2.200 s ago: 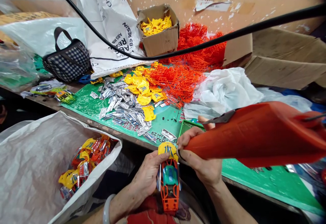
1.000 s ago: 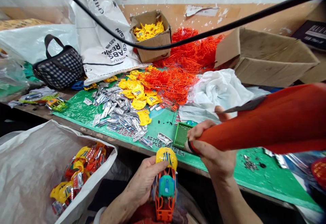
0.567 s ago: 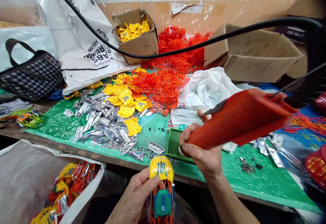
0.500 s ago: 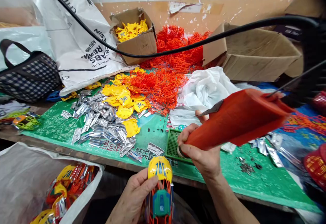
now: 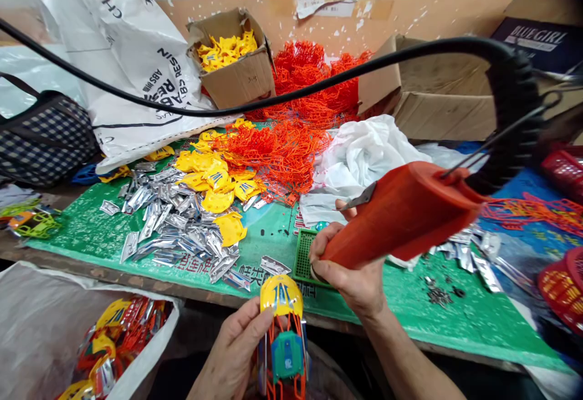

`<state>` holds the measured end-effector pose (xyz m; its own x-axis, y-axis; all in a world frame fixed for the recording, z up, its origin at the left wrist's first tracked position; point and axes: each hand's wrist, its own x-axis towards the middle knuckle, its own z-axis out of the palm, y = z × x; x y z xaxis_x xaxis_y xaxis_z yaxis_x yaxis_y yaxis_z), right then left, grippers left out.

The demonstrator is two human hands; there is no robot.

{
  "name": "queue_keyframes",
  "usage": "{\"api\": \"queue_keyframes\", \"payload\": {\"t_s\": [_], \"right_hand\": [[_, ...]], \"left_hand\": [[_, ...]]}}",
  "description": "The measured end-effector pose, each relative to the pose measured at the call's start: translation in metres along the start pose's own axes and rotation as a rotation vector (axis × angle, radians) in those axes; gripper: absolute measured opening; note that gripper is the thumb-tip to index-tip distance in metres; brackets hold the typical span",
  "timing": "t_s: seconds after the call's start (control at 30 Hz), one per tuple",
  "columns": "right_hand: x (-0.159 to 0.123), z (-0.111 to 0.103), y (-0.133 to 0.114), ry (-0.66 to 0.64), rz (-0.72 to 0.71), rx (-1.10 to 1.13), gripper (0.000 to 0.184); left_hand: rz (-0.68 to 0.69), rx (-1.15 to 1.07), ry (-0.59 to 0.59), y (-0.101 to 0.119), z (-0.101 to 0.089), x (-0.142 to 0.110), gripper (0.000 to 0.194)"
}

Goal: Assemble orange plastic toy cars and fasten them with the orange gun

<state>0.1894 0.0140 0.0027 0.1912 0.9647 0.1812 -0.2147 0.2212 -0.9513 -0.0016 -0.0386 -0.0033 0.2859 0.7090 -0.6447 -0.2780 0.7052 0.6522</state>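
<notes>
At table edge, left hand, toy car

The silvery pieces look like shiny metal or metal-coated plastic. The yellow shells are smooth, glossy plastic, the orange frames plastic too. That box is matt brown cardboard, and the wall paint is rough and flaking.

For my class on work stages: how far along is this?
Seemingly done: toy cars in the white bag. In hand: one car in the left hand, the red tool in the right hand. Apparently left: yellow covers, silver strips and orange frames, lying loose.
</notes>
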Motion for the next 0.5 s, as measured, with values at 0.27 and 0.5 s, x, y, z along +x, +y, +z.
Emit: {"api": "queue_keyframes", "payload": {"t_s": [0.27, 0.5], "right_hand": [[-0.003, 0.009, -0.009, 0.070, -0.054, -0.071, 0.010], [-0.003, 0.012, -0.010, 0.068, -0.061, -0.059, 0.009]], "left_hand": [[-0.004, 0.017, 0.055, 0.000, -0.006, 0.005, 0.033], [0.017, -0.023, 0.064, 0.001, -0.004, 0.004, 0.037]]}}
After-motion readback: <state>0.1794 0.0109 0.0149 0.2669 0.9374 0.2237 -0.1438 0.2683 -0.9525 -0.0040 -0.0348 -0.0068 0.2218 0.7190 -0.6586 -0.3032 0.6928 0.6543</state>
